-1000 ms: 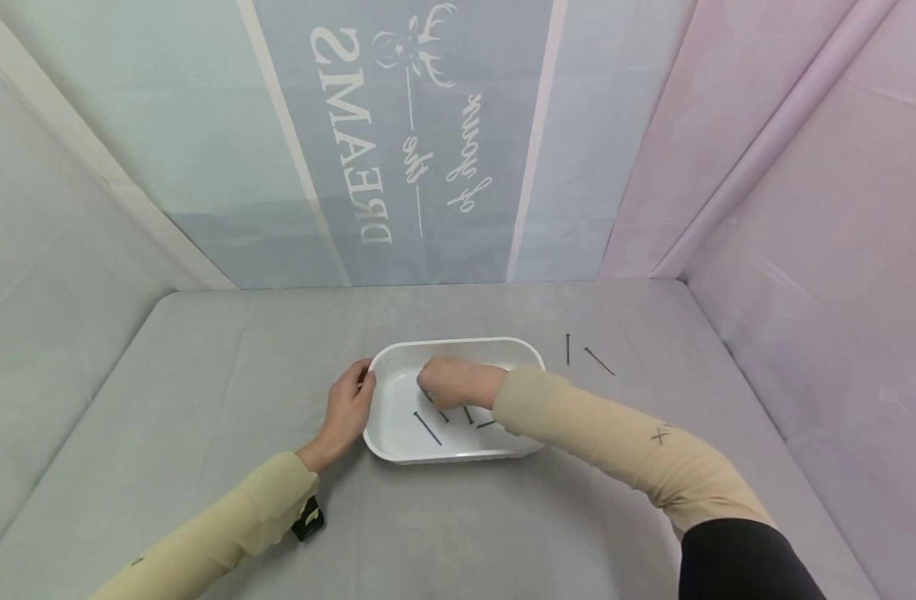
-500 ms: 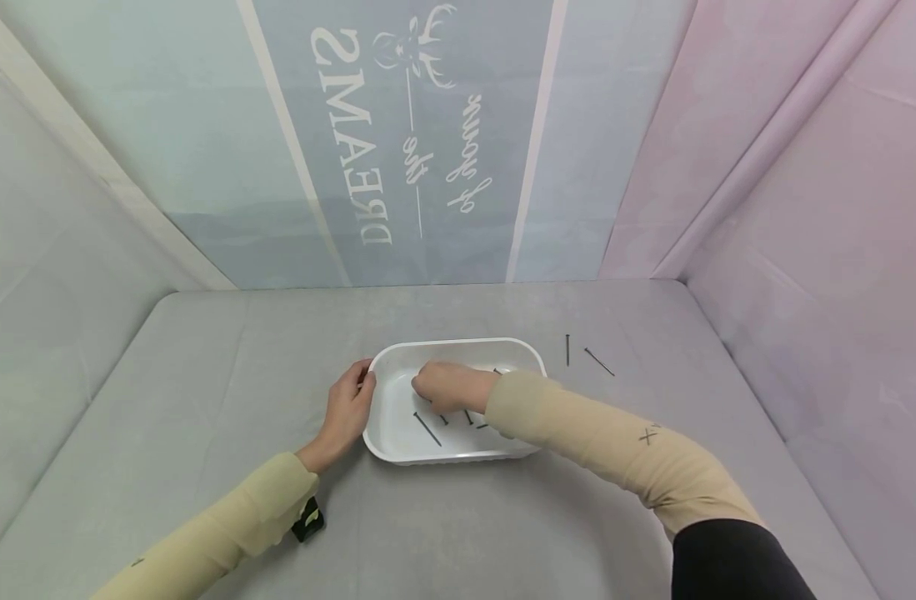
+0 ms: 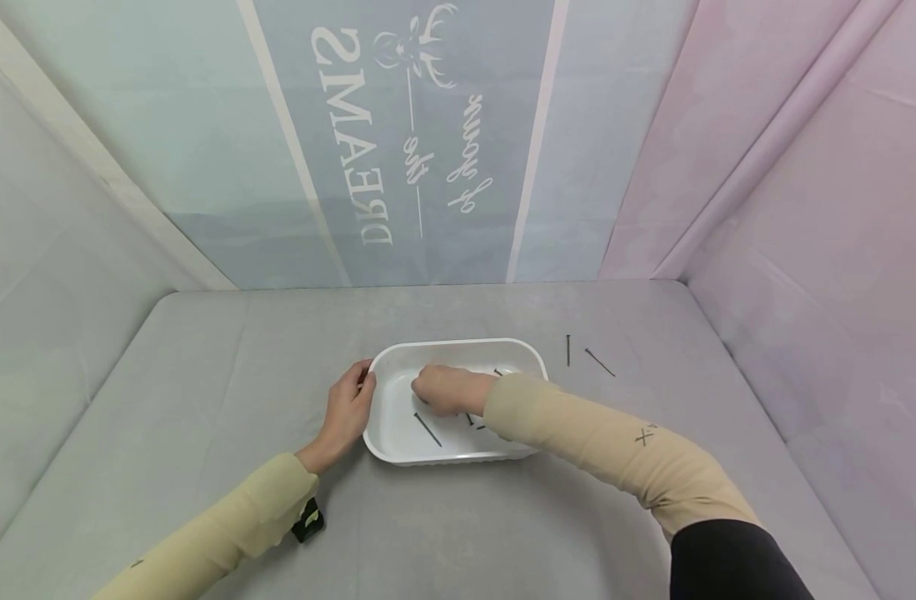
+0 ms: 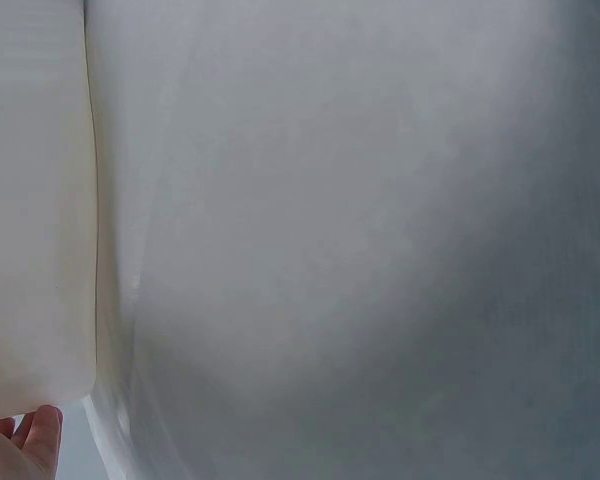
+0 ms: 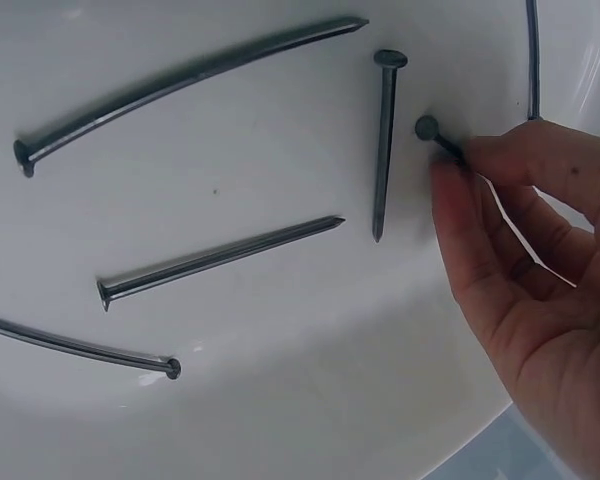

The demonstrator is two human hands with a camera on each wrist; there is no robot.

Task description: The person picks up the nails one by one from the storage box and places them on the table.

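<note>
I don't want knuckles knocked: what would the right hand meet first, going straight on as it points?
Seen from the head camera, most likely the tray wall beside the left hand. If the right hand slopes downward, which is hard to judge, the tray floor comes first.

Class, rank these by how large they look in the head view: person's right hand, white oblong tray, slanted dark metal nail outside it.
1. White oblong tray
2. Right hand
3. Slanted nail
</note>
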